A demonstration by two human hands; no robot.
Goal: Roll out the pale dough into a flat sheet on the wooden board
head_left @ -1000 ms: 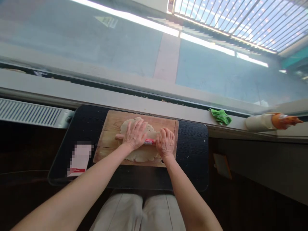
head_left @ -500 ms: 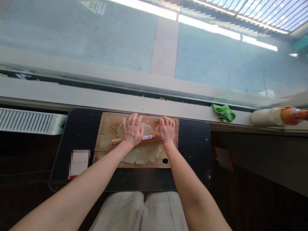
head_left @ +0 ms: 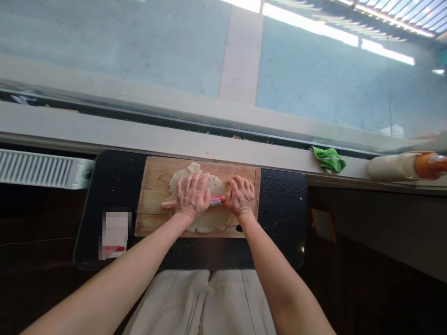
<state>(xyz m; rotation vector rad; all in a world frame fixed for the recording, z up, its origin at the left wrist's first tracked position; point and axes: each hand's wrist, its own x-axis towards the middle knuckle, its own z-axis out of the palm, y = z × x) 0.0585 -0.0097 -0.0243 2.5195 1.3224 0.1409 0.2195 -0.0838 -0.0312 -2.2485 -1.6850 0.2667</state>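
A wooden rolling pin point(head_left: 169, 205) with a red and white label lies crosswise on a flattened sheet of pale dough point(head_left: 206, 220). My left hand point(head_left: 191, 194) grips the pin left of the label, palm pressed on it and fingers spread forward past it over the dough. Curled over the pin's right end is my right hand point(head_left: 240, 195), which hides that end. The dough has ragged, cracked edges, with a raised flap at its far side. Beneath it is a wooden cutting board point(head_left: 150, 224) with a hole near its front right corner.
The board rests on a small black table point(head_left: 282, 209). A blurred white and red item point(head_left: 115, 232) lies at the table's left. On the windowsill point(head_left: 104, 123) are a green cloth point(head_left: 328, 159) and a white and orange bottle point(head_left: 394, 166). A white radiator point(head_left: 38, 168) stands at left.
Both hands have drawn the rolling pin slightly toward me over the dough. The pin has turned, so more of its red label shows. The dough's far edge is more exposed. My view has shifted slightly.
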